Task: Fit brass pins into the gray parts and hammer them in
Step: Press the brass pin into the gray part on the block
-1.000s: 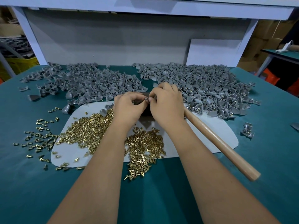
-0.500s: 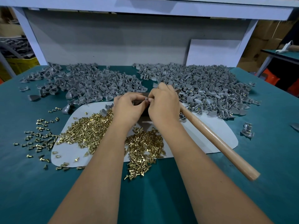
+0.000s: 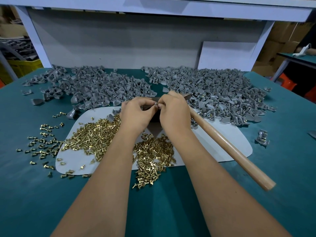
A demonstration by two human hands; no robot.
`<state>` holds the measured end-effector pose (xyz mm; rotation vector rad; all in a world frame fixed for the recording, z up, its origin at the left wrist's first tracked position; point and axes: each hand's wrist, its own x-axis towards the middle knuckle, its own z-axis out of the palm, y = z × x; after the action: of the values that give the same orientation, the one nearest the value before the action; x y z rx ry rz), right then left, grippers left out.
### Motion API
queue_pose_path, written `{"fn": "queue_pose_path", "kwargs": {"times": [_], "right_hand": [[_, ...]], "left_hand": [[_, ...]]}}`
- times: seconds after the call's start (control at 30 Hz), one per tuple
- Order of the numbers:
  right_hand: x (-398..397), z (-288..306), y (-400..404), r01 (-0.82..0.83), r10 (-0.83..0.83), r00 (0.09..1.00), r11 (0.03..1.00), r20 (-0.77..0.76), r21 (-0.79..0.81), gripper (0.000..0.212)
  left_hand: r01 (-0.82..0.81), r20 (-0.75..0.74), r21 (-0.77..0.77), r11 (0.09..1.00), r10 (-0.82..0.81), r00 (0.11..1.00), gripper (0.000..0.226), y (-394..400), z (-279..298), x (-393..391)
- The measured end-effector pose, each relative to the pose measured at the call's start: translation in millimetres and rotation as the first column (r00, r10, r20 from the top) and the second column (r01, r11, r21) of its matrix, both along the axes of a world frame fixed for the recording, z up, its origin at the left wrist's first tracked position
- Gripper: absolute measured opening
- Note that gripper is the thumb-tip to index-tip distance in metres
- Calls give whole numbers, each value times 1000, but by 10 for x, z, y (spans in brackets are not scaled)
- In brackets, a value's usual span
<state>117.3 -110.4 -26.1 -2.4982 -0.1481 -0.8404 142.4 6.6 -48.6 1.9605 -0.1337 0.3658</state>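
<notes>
Two hands (image 3: 153, 112) are kept pinched together on a small gray part (image 3: 156, 104) (barely shifted); pin fitting is judged unfinished, hammer (image 3: 227, 144) untouched.

I see shiny brass pins (image 3: 95, 134) heaped on a smooth, matt white mat (image 3: 213, 147) over the matt teal table covering (image 3: 282, 168). Far off, the gray parts (image 3: 213, 86) look like dull plastic. On the right, the hammer handle (image 3: 230, 147) is smooth, lightly glossy wood.

Single head-worn wide-angle view, aimed forward and down. Green tabletop (image 3: 282, 168) seen from close above, forearms entering at bottom edge, back panel (image 3: 119, 45) faced squarely. No second view given.
</notes>
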Motion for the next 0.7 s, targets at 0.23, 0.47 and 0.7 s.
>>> {"fn": "queue_pose_path", "kwargs": {"times": [0.23, 0.47, 0.7], "right_hand": [[-73, -40, -47, 60, -39, 989, 987, 143, -146, 20], [-58, -46, -75, 87, -72, 986, 992, 148, -94, 25], [-47, -44, -74, 95, -81, 990, 987, 113, -127, 21]], "left_hand": [[7, -44, -44, 999, -9, 999, 8, -16, 18, -5], [16, -71, -66, 998, -20, 997, 13, -13, 39, -23], [16, -34, -31, 999, -17, 999, 9, -19, 33, -37]]}}
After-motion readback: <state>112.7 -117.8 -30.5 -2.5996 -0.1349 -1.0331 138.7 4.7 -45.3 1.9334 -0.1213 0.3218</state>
